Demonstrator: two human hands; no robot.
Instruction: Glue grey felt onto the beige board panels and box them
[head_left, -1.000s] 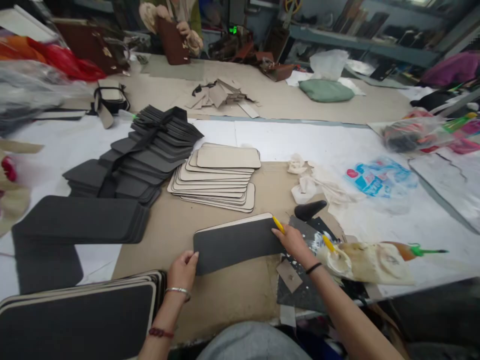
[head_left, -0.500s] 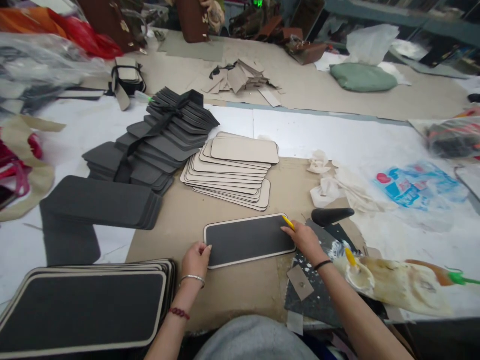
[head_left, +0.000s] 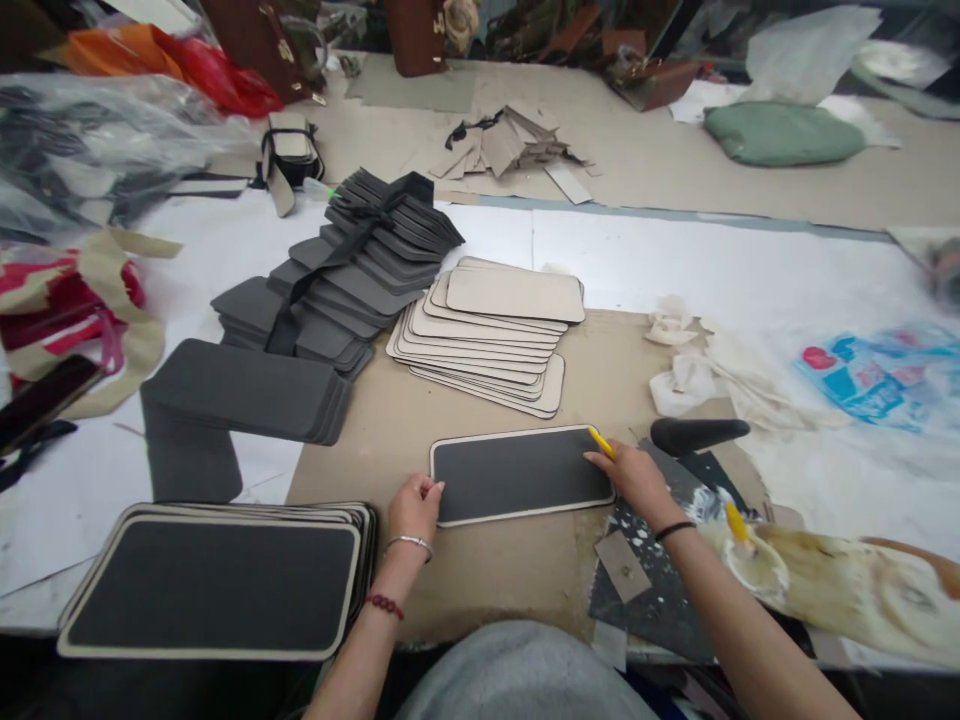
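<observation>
A black rectangular panel with a cream border (head_left: 517, 475) lies on the brown board, its right end turned slightly up. My left hand (head_left: 415, 508) pinches the panel's left edge between thumb and fingers. At the opposite end, my right hand (head_left: 632, 478) grips a slim yellow stick-like tool (head_left: 601, 442). Its tip is by the panel's top right corner, and the fingers rest over the right edge. Behind the panel sits a fanned pile of cream pieces with dark edges (head_left: 514, 296). Finished-looking bordered panels (head_left: 217, 585) are stacked at the lower left.
Dark grey pieces (head_left: 247, 385) and a strapped bundle of them (head_left: 360, 270) lie on the left. On the right are a white-stained tub (head_left: 757, 570) with a yellow tool in it, a dark handle-like object (head_left: 697, 434) and crumpled cloth (head_left: 679, 385). Cardboard scraps (head_left: 514, 145) lie farther back.
The camera view has shifted, so everything sits farther right in the picture. Both hands keep their hold on the panel and the yellow tool, with little visible movement.
</observation>
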